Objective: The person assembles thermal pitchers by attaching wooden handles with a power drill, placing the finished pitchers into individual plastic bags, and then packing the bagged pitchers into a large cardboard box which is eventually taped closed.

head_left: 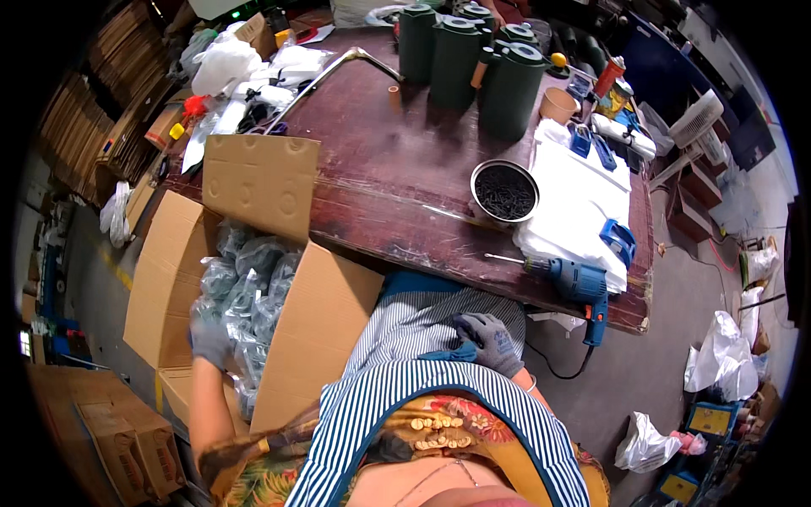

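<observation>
**Left hand in the carton, right hand on my apron**

My left hand (211, 342), in a grey glove, is down inside the open brown cardboard box (317, 338) beside me, among the clear plastic bags of dark parts (249, 287) that fill it. The fingers lie among the bags, but I cannot tell whether they have closed on one. My right hand (488, 340), also in a grey glove, rests against my blue-and-white striped apron (405, 397) at my waist, its fingers curled loosely and touching a small blue piece (446, 355) there; whether they grip it I cannot tell.

In front of me on the dark red wooden table (380, 169) lie a blue electric drill (574, 283) at the near edge, a round metal bowl of dark screws (504, 191) and, further back, tall dark green plastic jugs (473, 59)
</observation>
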The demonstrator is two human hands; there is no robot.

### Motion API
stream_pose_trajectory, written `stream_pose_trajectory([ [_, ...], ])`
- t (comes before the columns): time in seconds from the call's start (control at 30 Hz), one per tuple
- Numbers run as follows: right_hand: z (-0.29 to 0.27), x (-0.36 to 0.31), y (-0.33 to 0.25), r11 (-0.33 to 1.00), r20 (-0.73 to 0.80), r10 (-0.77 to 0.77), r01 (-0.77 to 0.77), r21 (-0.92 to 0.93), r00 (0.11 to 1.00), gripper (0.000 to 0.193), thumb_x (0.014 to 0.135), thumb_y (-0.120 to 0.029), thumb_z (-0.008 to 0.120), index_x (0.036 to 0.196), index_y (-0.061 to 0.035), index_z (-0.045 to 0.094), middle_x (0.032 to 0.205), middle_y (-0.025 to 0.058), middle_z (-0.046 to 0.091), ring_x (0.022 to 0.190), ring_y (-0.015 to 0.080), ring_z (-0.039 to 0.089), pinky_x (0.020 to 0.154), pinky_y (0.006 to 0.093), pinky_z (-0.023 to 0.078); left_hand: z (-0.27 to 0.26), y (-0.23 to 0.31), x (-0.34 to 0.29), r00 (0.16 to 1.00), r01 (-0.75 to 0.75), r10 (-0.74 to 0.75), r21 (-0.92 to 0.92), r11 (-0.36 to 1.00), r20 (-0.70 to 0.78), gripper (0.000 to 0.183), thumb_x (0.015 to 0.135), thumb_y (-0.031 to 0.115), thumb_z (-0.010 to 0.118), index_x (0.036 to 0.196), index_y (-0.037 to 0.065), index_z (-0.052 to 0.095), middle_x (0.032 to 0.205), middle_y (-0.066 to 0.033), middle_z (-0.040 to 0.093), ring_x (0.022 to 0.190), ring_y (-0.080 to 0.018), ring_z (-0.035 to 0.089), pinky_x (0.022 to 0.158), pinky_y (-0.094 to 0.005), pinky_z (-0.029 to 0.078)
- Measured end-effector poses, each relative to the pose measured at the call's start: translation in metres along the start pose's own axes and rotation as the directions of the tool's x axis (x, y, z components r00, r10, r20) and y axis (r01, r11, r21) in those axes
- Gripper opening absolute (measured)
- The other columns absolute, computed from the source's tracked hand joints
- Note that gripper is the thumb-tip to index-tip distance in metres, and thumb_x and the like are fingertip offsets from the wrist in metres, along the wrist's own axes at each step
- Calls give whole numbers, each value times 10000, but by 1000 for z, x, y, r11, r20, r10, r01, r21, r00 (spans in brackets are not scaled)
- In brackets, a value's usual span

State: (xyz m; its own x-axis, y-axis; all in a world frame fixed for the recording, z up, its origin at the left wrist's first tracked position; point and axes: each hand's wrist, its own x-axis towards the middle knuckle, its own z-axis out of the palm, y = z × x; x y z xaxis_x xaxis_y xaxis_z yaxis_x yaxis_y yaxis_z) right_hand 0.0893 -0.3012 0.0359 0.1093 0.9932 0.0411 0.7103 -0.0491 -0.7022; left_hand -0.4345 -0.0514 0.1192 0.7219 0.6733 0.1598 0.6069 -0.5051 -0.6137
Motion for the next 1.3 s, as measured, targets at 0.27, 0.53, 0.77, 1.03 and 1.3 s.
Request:
stream_pose_trajectory([
  [0.27, -42, -5, -17, 998, -164, 35, -43, -44, 986, 370, 854, -196, 654, 1201, -70, 640, 1168, 112, 664, 1013, 312, 613, 891, 412, 489, -44, 111, 411, 957, -177, -79, -778, 603, -279, 647, 857, 441, 674, 1398, 135, 494, 1372, -179, 523, 1256, -375, 507, 1004, -469, 444],
  [0.53, -85, -23, -26, 953, -291, 283, -233, 194, 914, 301, 866, -121, 649, 1165, -80, 663, 1179, 129, 669, 1041, 329, 633, 907, 391, 497, 88, 191, 528, 948, 316, -219, -619, 719, 229, 575, 868, 437, 644, 1369, 181, 523, 1377, -168, 516, 1234, -409, 514, 990, -559, 433],
  [0.77, -119, 63, -41, 613, -393, 354, 107, 783, 848, 699, 918, -128, 650, 1510, -2, 299, 1431, 143, 466, 1294, 227, 481, 1067, 350, 400, -161, 205, 431, 861, -317, 258, -860, -400, -438, 447, 778, 103, 752, 1204, 42, 633, 1259, -105, 588, 1106, -227, 608, 962, -352, 508],
  [1.03, -125, 129, -40, 407, -473, 490, 287, 867, 732, 351, 1011, -151, 545, 1313, 14, 475, 1118, 103, 628, 976, 152, 612, 891, 292, 503, -219, 170, 510, 679, -693, 257, -716, -88, -688, 529, 806, 213, 767, 1269, 50, 570, 1184, -191, 616, 1107, -352, 604, 972, -423, 486],
  [1.3, -121, 66, -43, 512, -374, 585, 30, 859, 720, 411, 905, 7, 654, 1296, 13, 525, 1079, 110, 668, 979, 153, 637, 889, 278, 510, -139, 163, 756, 942, 13, -243, -701, 713, -230, 767, 743, 585, 705, 1422, 307, 477, 1489, -101, 431, 1364, -366, 406, 1072, -569, 358],
])
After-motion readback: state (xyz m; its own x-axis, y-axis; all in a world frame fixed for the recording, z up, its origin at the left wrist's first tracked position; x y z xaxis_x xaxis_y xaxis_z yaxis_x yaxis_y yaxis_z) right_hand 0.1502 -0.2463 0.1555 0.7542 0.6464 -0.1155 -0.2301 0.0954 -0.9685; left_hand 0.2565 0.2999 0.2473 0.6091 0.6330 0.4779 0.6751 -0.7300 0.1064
